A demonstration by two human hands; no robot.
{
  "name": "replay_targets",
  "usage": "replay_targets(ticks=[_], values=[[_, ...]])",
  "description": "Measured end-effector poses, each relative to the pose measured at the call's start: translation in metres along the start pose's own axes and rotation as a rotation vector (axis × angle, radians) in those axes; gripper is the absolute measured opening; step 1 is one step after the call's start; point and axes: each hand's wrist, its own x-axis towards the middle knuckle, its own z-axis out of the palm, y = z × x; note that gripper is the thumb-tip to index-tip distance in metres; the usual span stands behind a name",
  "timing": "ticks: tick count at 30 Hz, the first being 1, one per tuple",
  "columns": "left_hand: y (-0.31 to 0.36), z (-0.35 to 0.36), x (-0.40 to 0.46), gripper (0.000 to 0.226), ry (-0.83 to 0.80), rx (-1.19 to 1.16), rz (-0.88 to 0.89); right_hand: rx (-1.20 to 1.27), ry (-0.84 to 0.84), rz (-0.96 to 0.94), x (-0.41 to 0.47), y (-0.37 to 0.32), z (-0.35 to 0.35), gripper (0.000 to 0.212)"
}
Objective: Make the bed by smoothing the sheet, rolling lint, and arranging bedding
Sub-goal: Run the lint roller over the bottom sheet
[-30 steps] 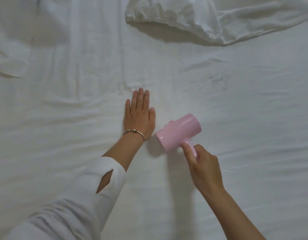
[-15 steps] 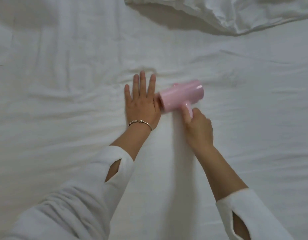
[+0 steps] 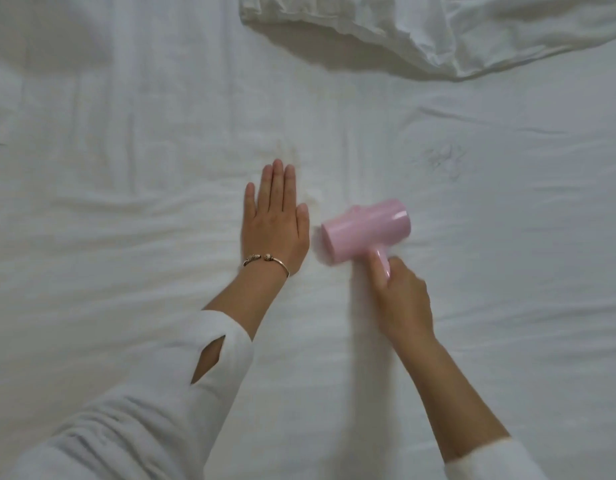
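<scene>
Mid-task, lint-rolling stage by my read. Sheet [image 3: 507, 289] is spread flat but creased all over, with ridges running out toward 9 and 3 o'clock, so smoothing looks only partly done. Small dark tangle [image 3: 443, 157], probably hair or lint, sits on the sheet at about 1 o'clock from the roller, apart from it and not picked up. Faint yellowish stain [image 3: 292, 157] just off the left fingertips at 12. Duvet [image 3: 438, 32] lies bunched at the 12–1 o'clock edge of view, not arranged, so bedding is all left to do.

Left hand [image 3: 275, 223]: flat on the sheet, palm down, fingers straight and together, thumb alongside, holding nothing, apparently pinning the fabric. Bracelet [image 3: 266, 259] on the wrist.

Right hand [image 3: 401, 299]: fingers curled round the handle of the roller [image 3: 367, 233]. Pink drum lies on the sheet just beside the left hand at its 3 o'clock, not touching it. Drum edge is blurred.
</scene>
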Motion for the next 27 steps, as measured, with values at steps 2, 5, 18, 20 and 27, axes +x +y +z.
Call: replay_targets(ticks=[2,5,18,20,27], values=[[0.0,0.001,-0.003,0.059,0.019,0.001,0.005,-0.01,-0.004,0.034,-0.016,0.012,0.001,0.053],[0.001,0.005,-0.003,0.06,0.043,0.011,-0.005,-0.029,0.008,0.025,0.004,-0.006,-0.001,0.054],[-0.001,0.003,-0.005,0.058,0.003,0.022,-0.006,0.017,0.032,-0.131,0.058,-0.052,-0.003,0.059],[0.003,0.002,-0.016,0.058,-0.021,0.027,-0.041,0.007,0.007,-0.094,0.03,-0.013,-0.002,0.057],[0.037,0.002,-0.078,0.06,-0.138,0.036,-0.158,0.101,-0.114,-0.074,-0.033,0.071,-0.02,0.056]])
